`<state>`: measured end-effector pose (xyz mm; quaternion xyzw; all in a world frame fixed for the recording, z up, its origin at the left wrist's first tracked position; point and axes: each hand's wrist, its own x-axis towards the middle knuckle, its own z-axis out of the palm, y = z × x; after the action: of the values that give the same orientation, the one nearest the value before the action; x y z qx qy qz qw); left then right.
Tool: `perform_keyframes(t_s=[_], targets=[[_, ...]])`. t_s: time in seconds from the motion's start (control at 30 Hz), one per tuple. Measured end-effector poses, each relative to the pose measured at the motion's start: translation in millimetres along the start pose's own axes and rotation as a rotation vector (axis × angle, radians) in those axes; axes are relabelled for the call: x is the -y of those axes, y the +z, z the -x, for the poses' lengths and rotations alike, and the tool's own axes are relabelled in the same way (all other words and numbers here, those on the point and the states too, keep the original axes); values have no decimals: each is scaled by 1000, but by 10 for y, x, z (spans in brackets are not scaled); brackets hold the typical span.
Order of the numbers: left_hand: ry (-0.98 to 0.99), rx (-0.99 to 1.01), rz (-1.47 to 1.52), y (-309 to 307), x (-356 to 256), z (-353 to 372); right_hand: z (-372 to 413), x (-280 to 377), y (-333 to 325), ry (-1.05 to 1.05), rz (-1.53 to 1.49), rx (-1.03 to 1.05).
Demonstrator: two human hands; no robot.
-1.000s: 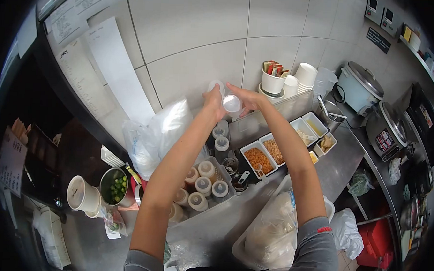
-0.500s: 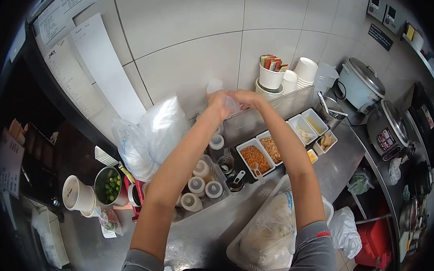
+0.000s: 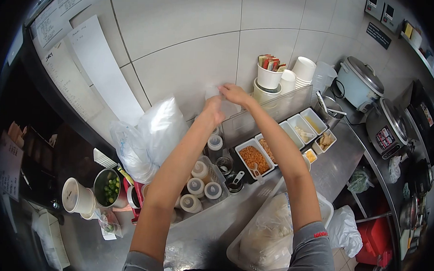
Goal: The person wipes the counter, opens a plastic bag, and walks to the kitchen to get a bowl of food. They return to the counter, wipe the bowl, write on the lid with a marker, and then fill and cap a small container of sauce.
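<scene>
Both my arms reach forward to the tiled wall. My left hand [image 3: 212,111] is closed on translucent plastic containers [image 3: 230,108], whose exact shape is blurred. Across from it, my right hand [image 3: 234,94] bends its fingers down onto the same pale plastic, its fingertips pinched near the upper edge. Some of the plastic shows above the left hand against the wall. Just below the hands stand white-capped squeeze bottles [image 3: 215,143], partly behind my left forearm. A clear upright panel [image 3: 256,113] runs to the right of the hands.
Trays of orange-brown crumbs [image 3: 253,157] and other toppings line the counter. A cup of sachets [image 3: 269,77] and stacked white cups [image 3: 304,69] stand behind the panel. Stuffed plastic bags [image 3: 163,126] lean at left. A basket with a bagged item [image 3: 271,230] sits near my body.
My right hand has shifted slightly left and up over the plastic, its fingers more bent. The left hand has dropped a little. The camera view has moved slightly.
</scene>
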<state>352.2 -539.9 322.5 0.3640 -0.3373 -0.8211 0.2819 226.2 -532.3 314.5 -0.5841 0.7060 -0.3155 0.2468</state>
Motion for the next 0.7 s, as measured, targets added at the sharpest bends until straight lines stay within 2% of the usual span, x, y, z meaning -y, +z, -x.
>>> perform_keyframes(t_s=[0.03,0.1,0.2,0.3,0.4,0.5,0.57,0.7], targets=[[-8,13,-18,-29,-8,20,99,123,26,6,-109,-93],[-24,41,-48,-49,-55,150,241,322,29,-37,-12,-67],[9,243,108,-180,-54,332,196,257,114,-100,114,-47],[-97,87,-10,-335,-13,107,108,88,227,-141,279,-44],[-38,170,-38,-365,-54,293,82,-46,150,-126,341,-30],[21,115,-248,-374,-116,443,50,-88,106,-92,394,14],[55,228,-282,-410,-150,570,60,-65,198,-66,392,72],[75,334,-334,-478,-179,805,316,254,220,-40,689,108]])
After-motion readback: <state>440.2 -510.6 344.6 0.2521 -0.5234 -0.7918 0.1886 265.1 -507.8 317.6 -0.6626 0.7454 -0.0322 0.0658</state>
